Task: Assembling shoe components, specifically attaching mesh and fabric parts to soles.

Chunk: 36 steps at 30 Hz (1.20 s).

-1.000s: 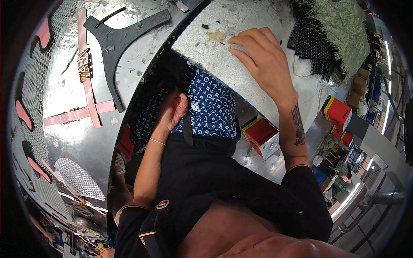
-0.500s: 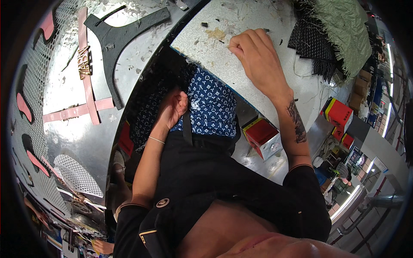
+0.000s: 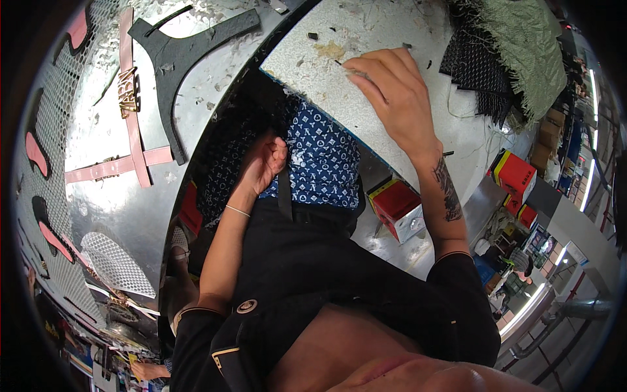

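My right hand (image 3: 392, 95) rests over the speckled light worktop (image 3: 366, 26), thumb and forefinger parted with nothing visible between them. A tiny black scrap (image 3: 338, 63) lies at the forefinger's tip. Low beside my lap, my left hand (image 3: 264, 163) has its fingers curled in toward the palm, and I see nothing in it. Blue patterned cloth (image 3: 321, 157) covers my lap just right of that hand, with a dark strap (image 3: 284, 195) hanging over it.
On the metal table at left lie a dark Y-shaped piece (image 3: 164, 65), pink straps (image 3: 138, 150) with metal lettering and white mesh (image 3: 117, 264). Black woven pieces (image 3: 480, 75) and green frayed cloth (image 3: 522, 46) sit far right. A red box (image 3: 395, 202) stands below. Another person's hand (image 3: 149, 371) shows lower left.
My right thumb and forefinger, closed together before, have come apart, and that hand has shifted slightly left and nearer. My left hand stays in place.
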### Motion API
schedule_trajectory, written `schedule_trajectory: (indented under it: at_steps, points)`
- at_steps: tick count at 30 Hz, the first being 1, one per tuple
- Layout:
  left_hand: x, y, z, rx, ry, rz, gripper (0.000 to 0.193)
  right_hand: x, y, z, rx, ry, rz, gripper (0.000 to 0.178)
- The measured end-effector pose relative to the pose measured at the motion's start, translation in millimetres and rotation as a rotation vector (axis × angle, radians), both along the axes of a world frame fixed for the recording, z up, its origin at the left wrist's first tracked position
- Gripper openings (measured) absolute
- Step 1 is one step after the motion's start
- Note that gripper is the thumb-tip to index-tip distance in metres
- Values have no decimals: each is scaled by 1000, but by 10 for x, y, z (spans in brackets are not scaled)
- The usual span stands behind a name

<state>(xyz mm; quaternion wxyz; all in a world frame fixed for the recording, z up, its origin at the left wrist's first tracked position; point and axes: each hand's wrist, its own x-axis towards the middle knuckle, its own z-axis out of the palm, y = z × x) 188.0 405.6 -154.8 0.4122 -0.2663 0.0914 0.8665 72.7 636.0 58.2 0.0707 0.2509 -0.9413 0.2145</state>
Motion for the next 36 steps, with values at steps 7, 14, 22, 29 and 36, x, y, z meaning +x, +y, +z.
schedule_trajectory:
  at_steps: [7,14,22,29,36]
  points:
    - [-8,-14,8,-13,-19,-12,35,6,33,14,99,45,35,15]
    - [12,-3,11,16,-13,5,33,-140,-92,7,60,76,18,21]
    - [-7,4,12,10,-4,-7,32,-264,-43,-57,80,44,70,23]
    - [-9,-16,25,1,-36,2,32,-336,-64,-78,36,-20,57,18]
    - [-15,-5,30,-7,-38,-4,31,-244,-48,-63,21,-29,82,10]
